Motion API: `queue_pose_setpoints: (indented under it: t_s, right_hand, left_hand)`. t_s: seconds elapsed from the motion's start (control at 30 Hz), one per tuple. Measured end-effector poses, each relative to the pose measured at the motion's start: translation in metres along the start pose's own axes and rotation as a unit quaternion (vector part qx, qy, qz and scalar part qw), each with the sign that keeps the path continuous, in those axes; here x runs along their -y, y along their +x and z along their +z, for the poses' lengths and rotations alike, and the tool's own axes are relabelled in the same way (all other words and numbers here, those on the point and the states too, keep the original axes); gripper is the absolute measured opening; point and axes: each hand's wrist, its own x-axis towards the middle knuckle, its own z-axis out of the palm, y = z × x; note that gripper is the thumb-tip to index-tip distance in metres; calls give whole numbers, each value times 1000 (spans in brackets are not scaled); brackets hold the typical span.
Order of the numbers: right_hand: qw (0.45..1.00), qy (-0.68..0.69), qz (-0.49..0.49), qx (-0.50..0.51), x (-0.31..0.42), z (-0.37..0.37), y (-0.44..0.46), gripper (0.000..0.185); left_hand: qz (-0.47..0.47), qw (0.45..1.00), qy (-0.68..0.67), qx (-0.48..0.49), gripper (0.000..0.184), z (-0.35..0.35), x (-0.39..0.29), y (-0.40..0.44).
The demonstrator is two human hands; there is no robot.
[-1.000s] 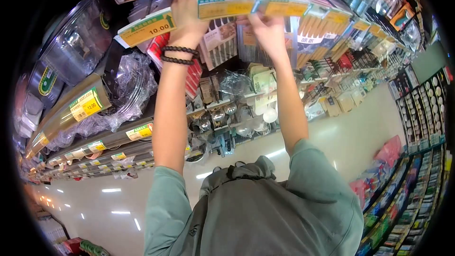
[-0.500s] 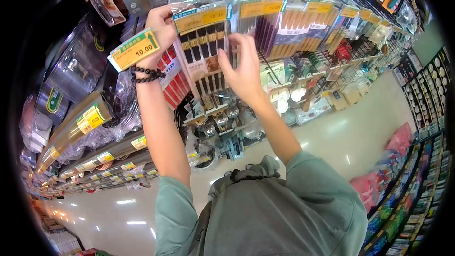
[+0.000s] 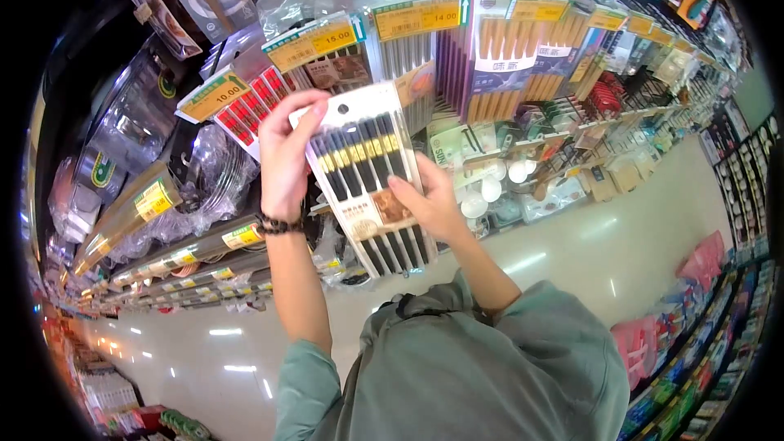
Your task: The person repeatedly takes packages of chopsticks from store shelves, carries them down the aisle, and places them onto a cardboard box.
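A pack of black chopsticks (image 3: 364,224) with gold bands and a white header card is held tilted in front of me, off the rack. My left hand (image 3: 287,151), with a dark bead bracelet at the wrist, pinches its upper left corner, thumb on the front. My right hand (image 3: 433,200) grips the right edge, its thumb lying across the pack's front and its other fingers hidden behind. Just beyond hang red-topped packs (image 3: 255,106) and wooden chopstick packs (image 3: 496,57).
Yellow price tags (image 3: 418,18) jut out along the rack. Plastic-wrapped goods (image 3: 214,159) and steel pots (image 3: 131,126) fill the shelves at left. The pale floor (image 3: 563,237) lies below, with pink bags (image 3: 637,347) by the right-hand shelf.
The chopstick pack has come off its hook and moved down toward me. My left hand has dropped from behind the price tags to its corner; my right hand now holds its side.
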Motion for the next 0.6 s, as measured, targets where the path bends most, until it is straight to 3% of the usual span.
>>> queue_pose_setpoints:
  t_s: [0.03,0.13,0.27,0.33,0.6]
  right_hand:
    - [1000,-2,18,5,-3,-5,-9,17]
    - [997,-35,64,39,-13,-28,-40,20]
    - [991,74,107,11,-8,-37,-77,24]
    - [990,24,136,42,-4,-51,-95,25]
    - [984,15,172,33,20,-61,-178,30]
  left_hand:
    - [19,1000,-6,-5,19,1,9,-12]
    - [-56,991,-87,-82,23,12,27,-61]
    - [-130,973,-146,-121,30,35,30,-116]
    - [-137,977,-149,-66,38,45,27,-139]
    - [-179,947,-251,-92,48,75,45,-230]
